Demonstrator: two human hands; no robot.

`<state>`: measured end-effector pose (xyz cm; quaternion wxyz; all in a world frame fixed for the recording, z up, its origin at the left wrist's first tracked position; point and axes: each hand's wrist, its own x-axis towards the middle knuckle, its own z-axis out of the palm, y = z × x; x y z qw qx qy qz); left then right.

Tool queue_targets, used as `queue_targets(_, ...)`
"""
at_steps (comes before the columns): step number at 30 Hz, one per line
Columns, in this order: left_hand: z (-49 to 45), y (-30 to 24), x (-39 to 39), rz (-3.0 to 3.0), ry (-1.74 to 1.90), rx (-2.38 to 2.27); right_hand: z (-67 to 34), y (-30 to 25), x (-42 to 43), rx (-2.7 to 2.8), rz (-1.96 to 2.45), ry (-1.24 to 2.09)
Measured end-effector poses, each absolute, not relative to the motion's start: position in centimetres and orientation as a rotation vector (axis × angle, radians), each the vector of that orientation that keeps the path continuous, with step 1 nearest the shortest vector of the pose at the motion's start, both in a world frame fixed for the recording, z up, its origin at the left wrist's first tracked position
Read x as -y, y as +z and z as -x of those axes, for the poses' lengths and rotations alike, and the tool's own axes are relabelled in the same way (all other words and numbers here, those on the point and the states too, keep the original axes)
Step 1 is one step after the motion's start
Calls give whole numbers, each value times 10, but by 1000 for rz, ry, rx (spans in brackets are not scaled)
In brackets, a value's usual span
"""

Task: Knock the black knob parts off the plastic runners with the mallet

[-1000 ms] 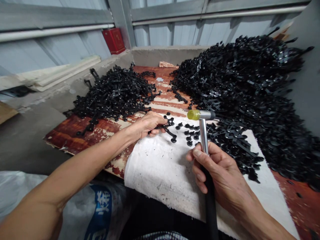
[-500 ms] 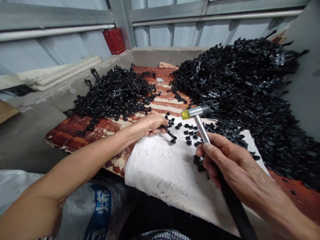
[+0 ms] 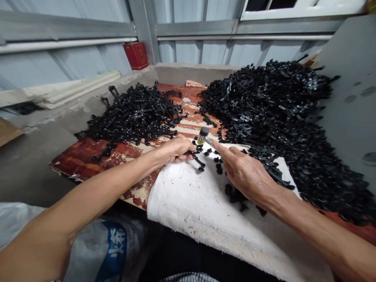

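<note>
Between the fingers of my left hand [image 3: 179,149] is a thin black plastic part [image 3: 198,159] with round ends, held over the far left edge of a white cloth [image 3: 188,203]. My right hand [image 3: 246,172] grips a small mallet [image 3: 203,136] by its metal shaft. The mallet's yellow face points down at the black part, close to my left fingertips; whether it touches cannot be made out. Several small round black pieces [image 3: 219,166] lie on the cloth between my hands, some partly hidden by my right hand.
A heap of black parts [image 3: 135,113] lies at the left on the worn red-brown board [image 3: 102,164], and a larger heap [image 3: 273,102] rises at the right. A red box [image 3: 136,56] stands in the back corner. A grey panel [image 3: 352,98] borders the right side.
My right hand has swung the mallet left and down, from raised above the cloth to the black part at my left fingers. The left hand stays nearly in place.
</note>
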<state>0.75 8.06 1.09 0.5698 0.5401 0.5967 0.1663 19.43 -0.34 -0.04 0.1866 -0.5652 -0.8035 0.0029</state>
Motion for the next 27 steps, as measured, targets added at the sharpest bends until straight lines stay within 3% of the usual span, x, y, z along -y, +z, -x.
queue_targets(5, -7, 11, -79, -1253, 392, -1401, -195, 1, 5, 2091, 1431, -31)
queue_targets(20, -10, 10, -77, -1320, 366, -1443, -195, -4, 7, 2214, 1565, 22)
queue_targets(27, -4, 13, -71, -1405, 403, -1355, -189, 14, 1, 2021, 1588, 350)
